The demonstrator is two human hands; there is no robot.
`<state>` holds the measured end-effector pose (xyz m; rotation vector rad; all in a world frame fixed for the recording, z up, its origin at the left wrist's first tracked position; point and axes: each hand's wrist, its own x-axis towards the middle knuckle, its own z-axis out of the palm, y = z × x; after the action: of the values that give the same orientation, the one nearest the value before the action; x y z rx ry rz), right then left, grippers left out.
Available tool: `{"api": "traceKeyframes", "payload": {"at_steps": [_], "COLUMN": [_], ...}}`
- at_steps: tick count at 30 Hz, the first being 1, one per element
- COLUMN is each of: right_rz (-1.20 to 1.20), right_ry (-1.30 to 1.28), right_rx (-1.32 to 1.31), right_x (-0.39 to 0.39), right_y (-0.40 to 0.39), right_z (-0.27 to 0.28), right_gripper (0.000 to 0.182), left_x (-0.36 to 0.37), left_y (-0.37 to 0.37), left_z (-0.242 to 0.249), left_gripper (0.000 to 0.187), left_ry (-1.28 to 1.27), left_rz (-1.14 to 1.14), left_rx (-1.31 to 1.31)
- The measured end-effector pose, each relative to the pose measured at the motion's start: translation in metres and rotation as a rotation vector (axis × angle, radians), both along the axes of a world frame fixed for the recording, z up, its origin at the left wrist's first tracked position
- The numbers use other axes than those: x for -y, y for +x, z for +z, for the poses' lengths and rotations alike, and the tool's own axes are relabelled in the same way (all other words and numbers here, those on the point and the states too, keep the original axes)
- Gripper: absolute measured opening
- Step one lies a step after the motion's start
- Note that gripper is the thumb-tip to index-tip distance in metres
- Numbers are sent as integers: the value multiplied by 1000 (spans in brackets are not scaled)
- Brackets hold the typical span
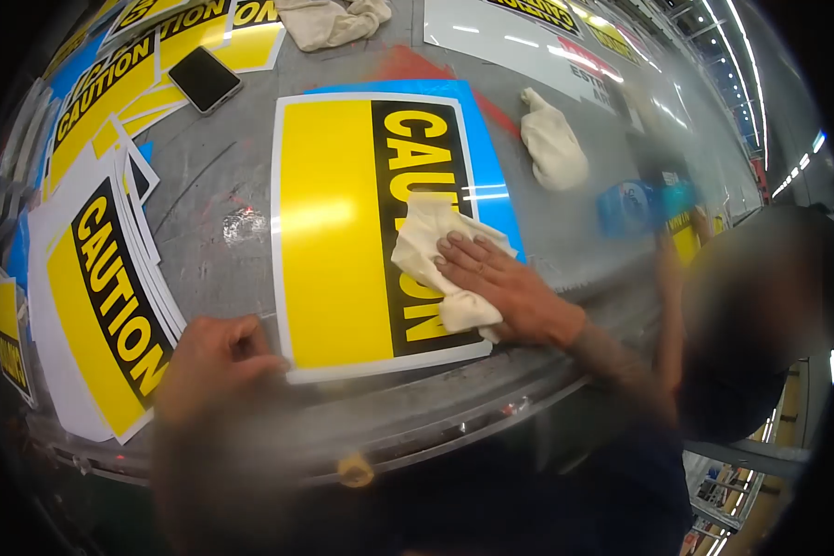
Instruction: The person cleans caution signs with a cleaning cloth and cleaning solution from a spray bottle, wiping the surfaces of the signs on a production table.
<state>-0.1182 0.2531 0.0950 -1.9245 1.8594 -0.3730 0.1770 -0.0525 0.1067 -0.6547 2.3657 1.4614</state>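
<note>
Frame centre: caution sign [329,232], probably light, flexible and slick, best held by its edges. Right grip [505,287], flat and open, rests on a cloth [426,246] over it; left grip [221,357], lower left, curled, contents unclear.

On my remote feed I log one grey worktop [250,153], scuffed, with a red patch [417,67] beyond the middle. On it I list: blue sheet [496,199] under a CAUTION sign [329,241]; sign stack [88,301], near left; overlapping signs [111,88], far left; phone [205,79], at their edge. I add one cream cloth [332,20], far side; second cream cloth [556,148], right; white printed panel [500,46].
</note>
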Motion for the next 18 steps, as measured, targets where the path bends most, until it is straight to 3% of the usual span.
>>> {"api": "traceKeyframes", "payload": {"at_steps": [2, 4, 6, 9, 12, 15, 18], "right_rz": [50, 273, 287, 143, 24, -58, -143], "right_ry": [-34, 117, 105, 29, -63, -248, -334], "right_rx": [16, 29, 81, 70, -122, -222, -270], "right_x": [-10, -23, -29, -1, 50, 98, 138], "right_y": [17, 36, 36, 9, -33, -81, -123], "right_z": [-6, 3, 0, -3, 3, -15, -43], "right_gripper": [90, 86, 87, 89, 100, 87, 86], "left_x": [1, -2, -2, 0, -3, -8, -11], "left_y": [3, 4, 0, -1, 1, 0, 2], "left_z": [-1, 1, 4, -3, -4, 6, 6], "left_gripper": [32, 33, 34, 34, 34, 33, 32], "left_ry": [-9, -45, -74, -168, -225, -176, -231], "left_rz": [17, 33, 13, -51, -46, 4, 8], "left_rx": [-40, -24, 2, 42, 35, 28, 15]}}
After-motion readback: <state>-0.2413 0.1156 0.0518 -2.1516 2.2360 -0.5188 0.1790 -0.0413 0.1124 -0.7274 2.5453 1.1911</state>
